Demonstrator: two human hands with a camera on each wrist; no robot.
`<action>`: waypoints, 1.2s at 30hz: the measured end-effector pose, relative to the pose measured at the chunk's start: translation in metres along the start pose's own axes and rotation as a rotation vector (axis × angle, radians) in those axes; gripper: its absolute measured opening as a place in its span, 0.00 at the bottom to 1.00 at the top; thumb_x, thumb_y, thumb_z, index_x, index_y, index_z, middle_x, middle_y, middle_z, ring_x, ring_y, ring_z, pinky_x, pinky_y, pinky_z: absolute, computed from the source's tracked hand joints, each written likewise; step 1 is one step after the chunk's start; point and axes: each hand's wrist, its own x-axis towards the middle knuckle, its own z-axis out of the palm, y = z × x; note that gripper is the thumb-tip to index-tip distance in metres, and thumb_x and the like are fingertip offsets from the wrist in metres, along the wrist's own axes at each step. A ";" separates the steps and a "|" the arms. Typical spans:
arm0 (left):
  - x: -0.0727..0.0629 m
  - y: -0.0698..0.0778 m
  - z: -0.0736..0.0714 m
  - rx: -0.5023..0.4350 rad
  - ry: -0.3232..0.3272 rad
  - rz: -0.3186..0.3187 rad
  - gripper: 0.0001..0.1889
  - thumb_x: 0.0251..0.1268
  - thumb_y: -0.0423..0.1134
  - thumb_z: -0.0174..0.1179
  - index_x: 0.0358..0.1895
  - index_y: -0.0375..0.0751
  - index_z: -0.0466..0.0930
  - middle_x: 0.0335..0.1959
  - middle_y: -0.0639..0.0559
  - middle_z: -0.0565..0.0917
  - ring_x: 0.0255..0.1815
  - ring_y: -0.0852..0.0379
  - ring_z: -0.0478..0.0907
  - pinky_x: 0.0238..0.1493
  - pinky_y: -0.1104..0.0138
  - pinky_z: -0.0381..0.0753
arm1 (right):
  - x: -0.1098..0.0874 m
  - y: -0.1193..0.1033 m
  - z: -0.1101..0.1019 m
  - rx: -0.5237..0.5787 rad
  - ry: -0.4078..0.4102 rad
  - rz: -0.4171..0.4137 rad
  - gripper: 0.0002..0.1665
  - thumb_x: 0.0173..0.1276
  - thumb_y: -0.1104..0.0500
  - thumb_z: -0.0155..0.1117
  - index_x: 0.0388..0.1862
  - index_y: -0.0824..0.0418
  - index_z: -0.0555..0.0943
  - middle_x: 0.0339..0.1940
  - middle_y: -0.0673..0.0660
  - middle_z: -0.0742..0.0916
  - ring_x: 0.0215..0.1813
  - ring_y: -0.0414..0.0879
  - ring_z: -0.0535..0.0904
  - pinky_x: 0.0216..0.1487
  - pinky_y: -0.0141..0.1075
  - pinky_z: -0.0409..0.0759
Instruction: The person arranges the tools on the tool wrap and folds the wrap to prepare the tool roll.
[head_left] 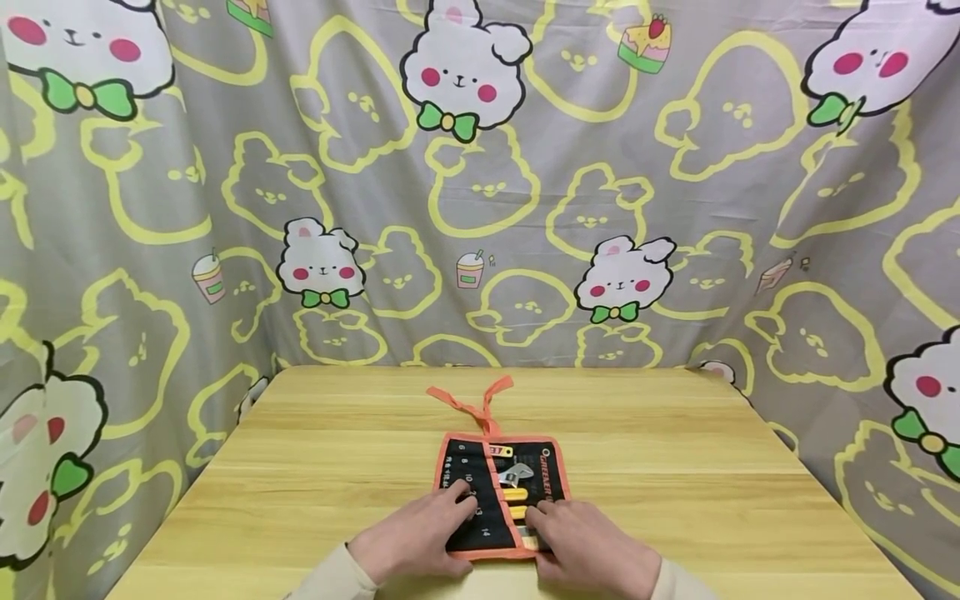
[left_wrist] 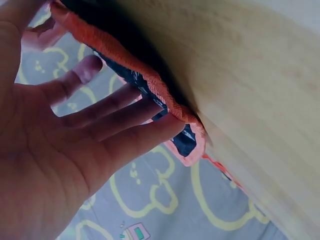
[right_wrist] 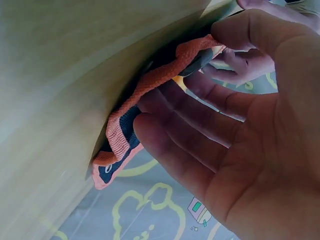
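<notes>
A black tool roll (head_left: 480, 467) with orange trim lies unfolded near the table's front edge, printed with white size numbers on its left part. An adjustable wrench (head_left: 517, 474) and yellow-handled tools (head_left: 515, 495) stick out of its pocket. My left hand (head_left: 420, 527) holds the roll's near left edge, fingers over the top and thumb at the rim. At the near right edge, my right hand (head_left: 596, 546) holds it likewise, its fingers covering some tools. Both wrist views show the orange near border (left_wrist: 150, 75) raised slightly off the table; the left thumb's tip is hidden there.
Orange tie straps (head_left: 487, 412) stretch from the roll's far edge across the wooden table (head_left: 337, 450). A grey curtain (head_left: 480, 208) with cartoon rabbits hangs behind the table and along both sides.
</notes>
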 end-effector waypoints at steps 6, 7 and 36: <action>-0.003 -0.006 -0.004 -0.040 0.013 0.039 0.08 0.69 0.50 0.67 0.41 0.53 0.81 0.40 0.61 0.71 0.34 0.66 0.68 0.37 0.71 0.73 | 0.000 0.000 -0.003 -0.007 0.003 0.020 0.06 0.71 0.51 0.61 0.38 0.51 0.79 0.28 0.43 0.78 0.26 0.36 0.67 0.29 0.33 0.70; -0.004 -0.007 -0.005 -0.047 0.015 0.044 0.08 0.71 0.50 0.66 0.41 0.52 0.82 0.39 0.61 0.72 0.33 0.67 0.69 0.36 0.72 0.74 | 0.001 0.000 -0.003 -0.018 0.008 0.021 0.06 0.73 0.51 0.60 0.38 0.51 0.79 0.27 0.43 0.78 0.25 0.36 0.68 0.29 0.34 0.70; 0.002 -0.012 -0.013 -0.026 0.124 0.088 0.08 0.74 0.31 0.60 0.40 0.51 0.75 0.34 0.60 0.78 0.30 0.69 0.73 0.33 0.74 0.76 | 0.014 0.020 -0.001 0.179 0.191 -0.042 0.09 0.75 0.64 0.64 0.42 0.48 0.80 0.39 0.44 0.79 0.32 0.31 0.73 0.33 0.28 0.79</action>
